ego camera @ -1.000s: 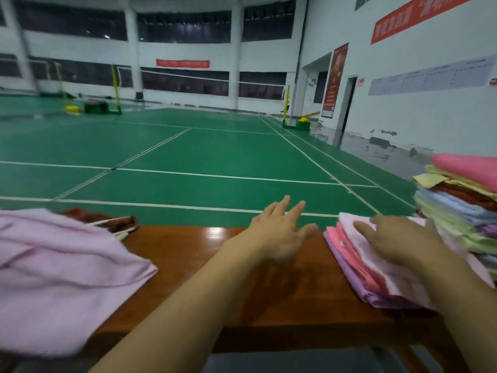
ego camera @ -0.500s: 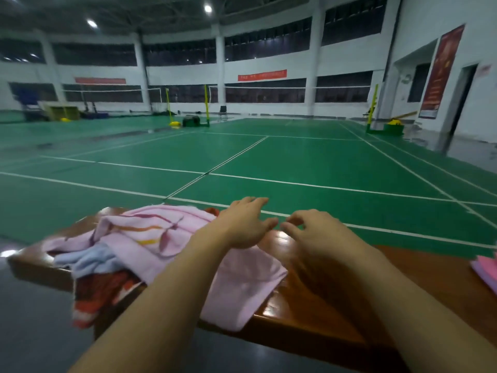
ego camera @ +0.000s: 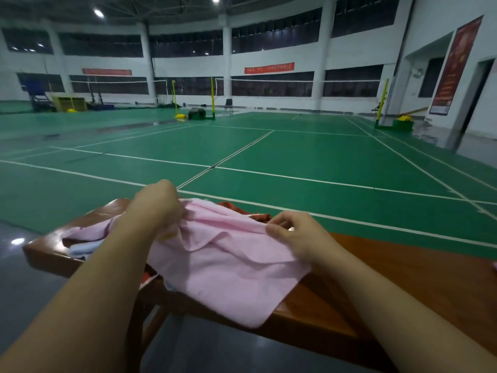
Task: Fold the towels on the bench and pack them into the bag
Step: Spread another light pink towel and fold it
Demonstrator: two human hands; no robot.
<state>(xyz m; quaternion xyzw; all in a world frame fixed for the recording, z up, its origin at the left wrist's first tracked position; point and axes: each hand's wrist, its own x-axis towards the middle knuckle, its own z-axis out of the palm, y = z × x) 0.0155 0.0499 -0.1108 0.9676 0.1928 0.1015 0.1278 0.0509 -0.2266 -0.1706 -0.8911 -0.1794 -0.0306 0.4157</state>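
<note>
We stood at the wooden bench (ego camera: 403, 278), whose left end at seven o'clock carried a loose heap of towels with the pink towel (ego camera: 228, 265) draped on top and hanging over the near edge, a red one (ego camera: 234, 208) and a pale blue one (ego camera: 80, 249) showing beneath it. We judged the pink towel light, soft and limp, best taken at two corners of its far edge so it hangs flat. Our left hand (ego camera: 156, 205) gripped bunched cloth at ten o'clock, our right hand (ego camera: 290, 232) pinched the far edge at one o'clock, and no bag was in view.
</note>
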